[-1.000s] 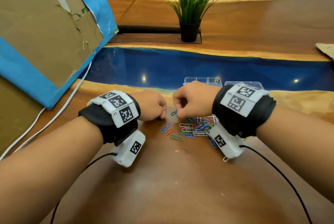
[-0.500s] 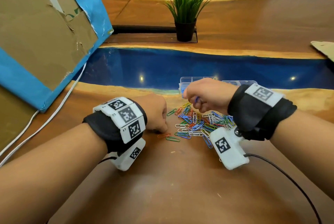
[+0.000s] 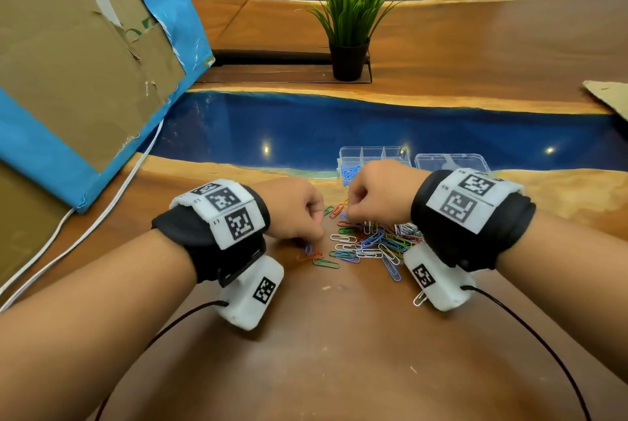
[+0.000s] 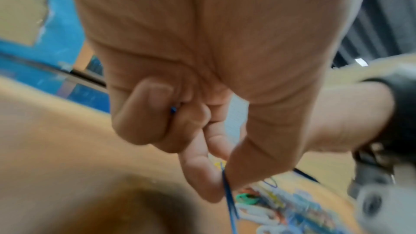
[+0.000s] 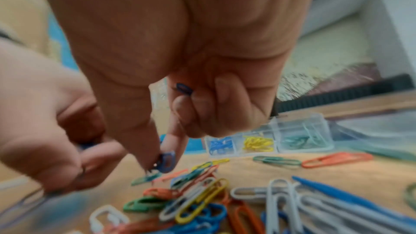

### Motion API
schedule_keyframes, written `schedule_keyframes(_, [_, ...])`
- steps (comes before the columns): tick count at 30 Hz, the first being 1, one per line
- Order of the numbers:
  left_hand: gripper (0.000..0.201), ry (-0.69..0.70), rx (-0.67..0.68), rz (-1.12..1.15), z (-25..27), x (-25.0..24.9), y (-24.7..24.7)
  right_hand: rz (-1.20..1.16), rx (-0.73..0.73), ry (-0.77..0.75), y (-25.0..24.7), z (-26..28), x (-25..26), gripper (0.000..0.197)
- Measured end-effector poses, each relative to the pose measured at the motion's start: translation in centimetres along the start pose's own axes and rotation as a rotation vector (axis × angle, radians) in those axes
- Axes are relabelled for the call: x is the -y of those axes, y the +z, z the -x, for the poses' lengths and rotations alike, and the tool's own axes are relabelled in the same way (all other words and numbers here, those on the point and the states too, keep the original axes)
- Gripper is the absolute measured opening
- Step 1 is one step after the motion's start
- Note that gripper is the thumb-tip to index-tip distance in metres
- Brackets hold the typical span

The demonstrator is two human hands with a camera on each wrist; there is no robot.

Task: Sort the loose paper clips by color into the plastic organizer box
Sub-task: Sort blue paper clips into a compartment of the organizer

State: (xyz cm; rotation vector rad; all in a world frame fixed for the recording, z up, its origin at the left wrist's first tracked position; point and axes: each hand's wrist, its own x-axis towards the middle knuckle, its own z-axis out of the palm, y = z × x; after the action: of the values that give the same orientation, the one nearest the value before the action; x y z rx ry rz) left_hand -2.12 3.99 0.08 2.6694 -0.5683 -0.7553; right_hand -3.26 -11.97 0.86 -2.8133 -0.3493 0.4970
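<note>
A pile of loose paper clips (image 3: 373, 240) in several colours lies on the wooden table between my hands. At its left edge my left hand (image 3: 317, 237) pinches a blue paper clip (image 4: 227, 189) between thumb and forefinger, the other fingers curled round another blue tip (image 4: 173, 109). At the pile's far side my right hand (image 3: 350, 213) pinches a blue clip (image 5: 165, 162) just above the table and tucks one more (image 5: 183, 88) in its curled fingers. Behind it stands the clear organizer box (image 3: 373, 152), with blue (image 5: 220, 146), yellow (image 5: 257, 144) and green (image 5: 299, 141) clips in separate compartments.
The box's clear lid (image 3: 452, 162) lies open to its right. A potted plant (image 3: 350, 57) stands at the back, a large cardboard box (image 3: 85, 64) with blue tape at the left, a white cable (image 3: 102, 210) beside it. A stray white clip (image 3: 419, 300) lies by my right wrist.
My right hand rose toward the organizer box half a second ago and has come back down to the pile. My left hand has stayed at the pile's left edge.
</note>
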Motion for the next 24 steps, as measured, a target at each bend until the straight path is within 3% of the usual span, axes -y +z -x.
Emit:
schedule_keyframes(4, [0.009, -0.007, 0.029, 0.421, -0.5, -0.2, 0.0, -0.235, -0.038, 0.031, -0.7, -0.2, -1.2, 0.02])
schedule_keyframes(7, [0.021, -0.058, 0.018, 0.845, -0.8, -0.1, -0.3, -0.527, -0.013, 0.074, -0.7, -0.1, -2.1, 0.016])
schedule_keyframes(10, [0.027, -0.096, 0.042, 1.102, -1.1, 0.1, -0.6, -0.608, 0.013, 0.045, -0.5, 0.0, -2.5, 0.019])
schedule_keyframes(16, [0.023, -0.119, 0.069, 1.239, -1.5, -0.4, 0.0, -0.62, -0.059, 0.025, -0.3, 0.1, -1.9, 0.03])
schedule_keyframes(24, [0.02, -0.031, 0.028, 1.087, -2.2, -0.6, 1.0, -0.482, -0.178, 0.049, -0.1, 0.1, -1.9, 0.027])
